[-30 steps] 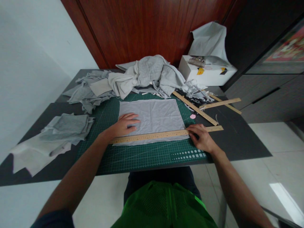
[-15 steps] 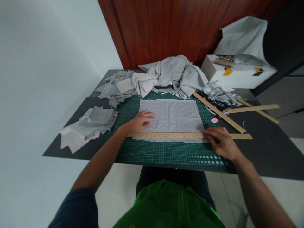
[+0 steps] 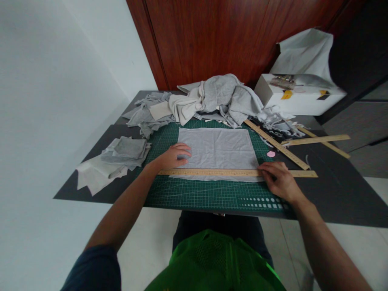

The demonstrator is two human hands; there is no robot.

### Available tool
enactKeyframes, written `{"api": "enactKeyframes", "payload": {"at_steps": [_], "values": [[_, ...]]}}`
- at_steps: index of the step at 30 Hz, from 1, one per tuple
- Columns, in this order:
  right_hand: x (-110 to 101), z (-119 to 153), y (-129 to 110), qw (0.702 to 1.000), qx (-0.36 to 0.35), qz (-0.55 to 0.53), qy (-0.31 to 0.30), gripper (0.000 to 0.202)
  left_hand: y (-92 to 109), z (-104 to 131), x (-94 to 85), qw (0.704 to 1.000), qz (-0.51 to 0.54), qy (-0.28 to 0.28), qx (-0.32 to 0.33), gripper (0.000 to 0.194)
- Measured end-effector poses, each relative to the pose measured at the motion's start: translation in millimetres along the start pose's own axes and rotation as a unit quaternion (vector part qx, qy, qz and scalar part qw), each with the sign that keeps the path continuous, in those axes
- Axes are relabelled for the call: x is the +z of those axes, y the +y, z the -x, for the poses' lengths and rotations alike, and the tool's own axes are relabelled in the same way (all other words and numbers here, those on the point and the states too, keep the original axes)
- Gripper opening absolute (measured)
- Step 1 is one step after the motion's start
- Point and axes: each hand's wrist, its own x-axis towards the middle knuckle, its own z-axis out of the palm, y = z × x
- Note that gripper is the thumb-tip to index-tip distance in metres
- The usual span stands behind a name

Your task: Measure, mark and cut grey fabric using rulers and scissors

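A light grey rectangle of cloth (image 3: pixel 224 147) lies flat on the green cutting mat (image 3: pixel 197 196), with faint creases across its middle. Along its near edge rests a long wooden ruler (image 3: pixel 212 172), leaving a thin strip of cloth on my side of it. My left hand (image 3: pixel 174 156) is open, fingers stretched over the cloth's left edge just above the ruler. At the cloth's right edge, my right hand (image 3: pixel 280 180) has its thumb and fingers closed on the ruler; the exact contact is partly hidden.
Crumpled grey cloth (image 3: pixel 224 93) is heaped along the back. Folded cloth pieces (image 3: pixel 127 149) lie on the left. More wooden rulers (image 3: pixel 277 143) cross at the right, near a pink piece (image 3: pixel 270 154) and scraps. A white box (image 3: pixel 300 99) stands at the back right.
My left hand has drawn back a little to the left over the cloth. The ruler has shifted slightly left, with my right hand still at it. The camera view has moved slightly.
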Motion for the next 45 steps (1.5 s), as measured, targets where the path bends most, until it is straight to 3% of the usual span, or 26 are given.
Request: {"api": "enactKeyframes", "payload": {"at_steps": [10, 23, 29, 35, 45], "values": [[-4.6, 13.0, 6.5, 1.000, 0.023, 0.014, 0.008, 0.033, -3.1, -0.7, 2.9, 0.999, -0.021, -0.014, -0.021, 0.035], [-2.1, 17.8, 2.6, 0.996, 0.066, 0.063, 0.003, 0.028, -9.0, -2.9, 2.6, 0.999, -0.030, -0.030, -0.021, 0.038], [-4.2, 1.9, -1.3, 0.996, 0.064, 0.062, -0.014, 0.028, -10.9, -1.4, 3.1, 0.999, -0.028, -0.023, -0.018, 0.040], [2.1, -22.8, -2.7, 0.992, 0.071, 0.066, -0.079, 0.037, -16.2, 1.3, 2.0, 0.998, -0.046, -0.004, -0.033, 0.045], [7.4, -24.6, 2.1, 0.986, 0.104, 0.057, -0.115, 0.034, -24.6, 8.1, 1.1, 0.988, -0.123, -0.013, -0.096, 0.055]]}}
